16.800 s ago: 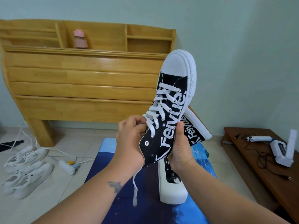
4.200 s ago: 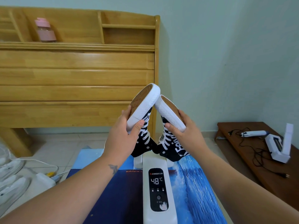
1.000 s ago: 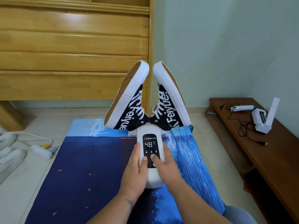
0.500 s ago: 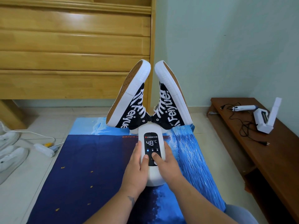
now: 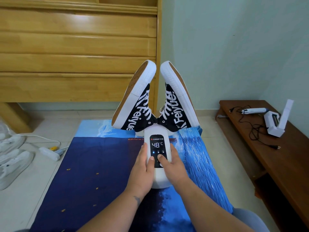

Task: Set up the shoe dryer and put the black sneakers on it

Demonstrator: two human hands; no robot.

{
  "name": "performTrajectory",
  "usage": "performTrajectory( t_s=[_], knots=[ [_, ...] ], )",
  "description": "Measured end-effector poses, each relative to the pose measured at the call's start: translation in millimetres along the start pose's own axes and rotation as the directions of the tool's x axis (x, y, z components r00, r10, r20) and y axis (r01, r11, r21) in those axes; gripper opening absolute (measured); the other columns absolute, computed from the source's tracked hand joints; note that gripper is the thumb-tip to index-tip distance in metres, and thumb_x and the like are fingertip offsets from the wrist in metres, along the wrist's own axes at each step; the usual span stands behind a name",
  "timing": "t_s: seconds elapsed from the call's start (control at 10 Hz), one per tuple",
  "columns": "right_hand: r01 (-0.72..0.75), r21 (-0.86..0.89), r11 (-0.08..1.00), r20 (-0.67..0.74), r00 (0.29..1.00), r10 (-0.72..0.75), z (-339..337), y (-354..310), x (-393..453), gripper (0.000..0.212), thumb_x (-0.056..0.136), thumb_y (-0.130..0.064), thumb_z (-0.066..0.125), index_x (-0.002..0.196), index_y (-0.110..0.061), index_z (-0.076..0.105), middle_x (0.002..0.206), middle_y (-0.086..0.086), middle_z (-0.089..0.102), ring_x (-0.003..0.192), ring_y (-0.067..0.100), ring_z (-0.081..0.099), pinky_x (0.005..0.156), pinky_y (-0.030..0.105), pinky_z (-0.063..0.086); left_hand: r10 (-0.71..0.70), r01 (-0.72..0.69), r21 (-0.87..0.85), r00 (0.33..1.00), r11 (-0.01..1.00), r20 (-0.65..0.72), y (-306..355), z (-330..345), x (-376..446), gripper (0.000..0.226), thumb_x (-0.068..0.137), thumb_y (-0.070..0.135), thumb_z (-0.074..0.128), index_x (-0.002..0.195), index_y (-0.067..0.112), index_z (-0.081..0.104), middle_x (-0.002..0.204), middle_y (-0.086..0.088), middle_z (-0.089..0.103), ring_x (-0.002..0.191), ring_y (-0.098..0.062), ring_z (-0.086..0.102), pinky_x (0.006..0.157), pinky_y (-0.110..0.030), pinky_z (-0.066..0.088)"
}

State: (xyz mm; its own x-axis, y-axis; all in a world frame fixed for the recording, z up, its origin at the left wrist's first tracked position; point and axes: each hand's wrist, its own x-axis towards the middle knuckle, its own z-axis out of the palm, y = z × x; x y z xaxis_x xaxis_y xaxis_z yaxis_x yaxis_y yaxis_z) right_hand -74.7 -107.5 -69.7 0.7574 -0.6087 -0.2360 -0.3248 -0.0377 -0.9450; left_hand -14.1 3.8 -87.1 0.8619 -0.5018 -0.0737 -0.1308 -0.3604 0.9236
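Observation:
The white shoe dryer [image 5: 157, 180] lies on the blue mat [image 5: 93, 168], its black panel showing 48°C with one blue light lit. Two black high-top sneakers with white lettering sit upside down on its far end, toes up and soles outward: the left sneaker [image 5: 136, 104] and the right sneaker [image 5: 177, 104]. My left hand [image 5: 142, 171] grips the dryer's left side, thumb on the panel edge. My right hand [image 5: 173, 166] holds the right side, with its thumb pressed on the lower part of the panel.
A wooden headboard [image 5: 75, 47] stands behind the sneakers. White sneakers [image 5: 13, 158] and a white power strip [image 5: 50, 152] with cables lie on the tiled floor at left. At right, a brown wooden bench [image 5: 275, 158] carries a white folded device [image 5: 277, 121] and a corded tool [image 5: 254, 111].
Both hands left the sneakers, which now rest on the dryer, and moved to the dryer body. In the last second a blue light came on under the temperature display.

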Motion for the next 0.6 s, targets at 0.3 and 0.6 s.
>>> performTrajectory(
  t_s=[0.3, 0.6],
  knots=[
    [0.0, -0.107, 0.994, 0.04, 0.999, 0.004, -6, -4, 3, 0.032, 0.091, -0.026, 0.062, 0.118, -0.04, 0.052, 0.097, -0.022, 0.066, 0.087, -0.007, 0.061, 0.065, 0.011, 0.044, 0.012, -0.019, 0.097, 0.998, 0.995, 0.067, 13, -11, 5, 0.055, 0.098, 0.034, 0.041, 0.149, 0.036, 0.02, 0.153, 0.011, 0.031, 0.134, -0.008, 0.036, 0.109, -0.031, 0.033],
    [0.162, -0.242, 0.956, 0.006, 0.986, -0.166, -23, -57, 5, 0.044, 0.087, -0.043, 0.067, 0.125, -0.024, 0.058, 0.121, -0.007, 0.062, 0.115, 0.013, 0.057, 0.09, 0.025, 0.046, 0.075, -0.092, 0.189, 0.992, 0.978, 0.099, 61, -57, 21, 0.028, 0.097, 0.04, 0.044, 0.113, 0.03, 0.064, 0.112, 0.012, 0.064, 0.107, -0.009, 0.056, 0.086, -0.022, 0.037]
  ],
)
